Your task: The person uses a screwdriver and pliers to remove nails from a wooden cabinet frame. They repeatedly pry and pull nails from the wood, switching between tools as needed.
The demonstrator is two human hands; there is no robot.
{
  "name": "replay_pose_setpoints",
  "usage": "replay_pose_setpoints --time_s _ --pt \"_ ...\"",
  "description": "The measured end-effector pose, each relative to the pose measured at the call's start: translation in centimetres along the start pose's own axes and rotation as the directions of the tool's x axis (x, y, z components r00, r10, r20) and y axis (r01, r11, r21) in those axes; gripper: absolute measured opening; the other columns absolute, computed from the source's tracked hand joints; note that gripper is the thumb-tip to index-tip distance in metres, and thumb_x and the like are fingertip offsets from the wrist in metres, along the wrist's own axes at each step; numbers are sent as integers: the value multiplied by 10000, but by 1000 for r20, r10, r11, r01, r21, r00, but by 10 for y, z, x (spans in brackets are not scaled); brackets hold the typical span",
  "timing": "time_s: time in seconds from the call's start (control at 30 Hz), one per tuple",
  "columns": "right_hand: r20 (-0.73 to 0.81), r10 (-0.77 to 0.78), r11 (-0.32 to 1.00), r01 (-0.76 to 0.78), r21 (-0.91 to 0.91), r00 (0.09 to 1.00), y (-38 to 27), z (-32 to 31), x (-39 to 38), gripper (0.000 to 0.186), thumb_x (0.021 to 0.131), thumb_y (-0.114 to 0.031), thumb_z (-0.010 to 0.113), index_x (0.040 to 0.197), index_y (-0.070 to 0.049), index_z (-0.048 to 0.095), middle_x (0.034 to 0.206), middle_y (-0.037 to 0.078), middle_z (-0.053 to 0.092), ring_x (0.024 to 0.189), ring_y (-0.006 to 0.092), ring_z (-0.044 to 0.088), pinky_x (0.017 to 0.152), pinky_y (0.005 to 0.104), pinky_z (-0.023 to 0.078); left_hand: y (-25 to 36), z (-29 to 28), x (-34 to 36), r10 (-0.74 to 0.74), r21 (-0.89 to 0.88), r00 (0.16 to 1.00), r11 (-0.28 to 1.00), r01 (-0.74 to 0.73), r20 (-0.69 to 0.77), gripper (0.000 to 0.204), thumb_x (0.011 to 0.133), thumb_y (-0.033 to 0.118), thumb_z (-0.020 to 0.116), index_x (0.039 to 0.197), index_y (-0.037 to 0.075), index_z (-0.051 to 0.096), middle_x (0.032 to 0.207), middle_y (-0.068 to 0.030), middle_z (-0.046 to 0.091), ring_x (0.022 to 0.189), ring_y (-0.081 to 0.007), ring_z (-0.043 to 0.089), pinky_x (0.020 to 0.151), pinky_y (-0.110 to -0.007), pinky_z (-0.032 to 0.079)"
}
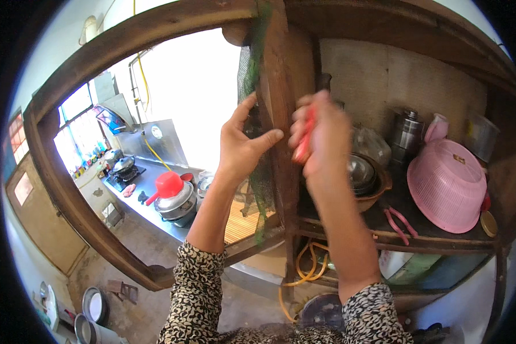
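Observation:
My left hand (243, 140) is at a wooden door frame (278, 74). Its thumb stretches toward the wood and its index finger points upward, apart from the thumb; the other fingers are partly hidden. Green mesh (249, 74), torn and loose, hangs along the frame's inner edge by that hand. On the other side of the frame, my right hand (329, 135) is closed around a red-handled tool (307, 135). Motion blurs this hand, and the tool's working end cannot be made out. Pink-handled pliers (400, 225) lie on the cupboard shelf below it.
Inside the cupboard stand stacked bowls (364, 178), a metal flask (407, 129) and a pink plastic basket (448, 183). A yellow hose (309, 264) loops below the shelf. Through the frame's opening show a counter (140, 198) with a red dipper (169, 184) on a pot, and a stove (125, 175).

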State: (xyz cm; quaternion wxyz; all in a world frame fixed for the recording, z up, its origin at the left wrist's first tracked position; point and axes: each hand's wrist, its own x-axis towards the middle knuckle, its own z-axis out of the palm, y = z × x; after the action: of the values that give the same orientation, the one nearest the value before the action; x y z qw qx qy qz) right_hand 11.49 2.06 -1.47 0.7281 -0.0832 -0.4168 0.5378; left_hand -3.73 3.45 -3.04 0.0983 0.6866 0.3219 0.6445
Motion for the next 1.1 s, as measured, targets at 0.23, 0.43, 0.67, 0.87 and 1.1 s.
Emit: replay_pose_setpoints --time_s 0.23,0.43,0.67,0.87,1.1 --pt "212 56 914 35 -404 976 2 -48 -45 323 1045 -332 499 1052 -23 591 702 15 558 531 61 506 467 220 433 -1 2 -1 85 199 994 978 -70 -67 791 696 111 863 1389 -40 514 1213 -145 656 1090 -222 621 966 -349 494" --pt "54 -176 145 80 -986 983 -32 -203 -76 270 945 -277 572 937 -8 598 862 228 644 828 397 645 703 492 474 -3 -2 0 52 18 997 999 -51 -49 716 788 36 797 1423 -39 474 1209 -145 656 1060 -202 639 941 -320 515" --pt "37 -164 -607 -72 -792 986 -114 -317 -109 195 838 -158 676 941 7 657 852 228 662 819 418 656 721 513 505 -3 -3 0 44 112 995 993 -34 -93 715 795 81 814 1417 -36 482 1225 -183 652 1118 -244 634 992 -359 492" --pt "139 -4 -676 100 -730 990 -94 -356 -80 162 861 -155 649 861 6 625 761 229 653 739 419 658 666 499 514 -3 -5 5 64 85 995 995 -58 -74 714 774 109 827 1399 -31 512 1206 -159 665 1086 -236 643 981 -356 499" --pt "235 164 -752 276 -599 958 -67 -317 -96 385 897 -404 637 962 -28 693 921 157 658 906 332 624 754 453 494 12 -1 1 -60 1 998 998 60 -34 820 708 69 845 1430 -21 468 1215 -137 650 1073 -205 631 941 -321 510"
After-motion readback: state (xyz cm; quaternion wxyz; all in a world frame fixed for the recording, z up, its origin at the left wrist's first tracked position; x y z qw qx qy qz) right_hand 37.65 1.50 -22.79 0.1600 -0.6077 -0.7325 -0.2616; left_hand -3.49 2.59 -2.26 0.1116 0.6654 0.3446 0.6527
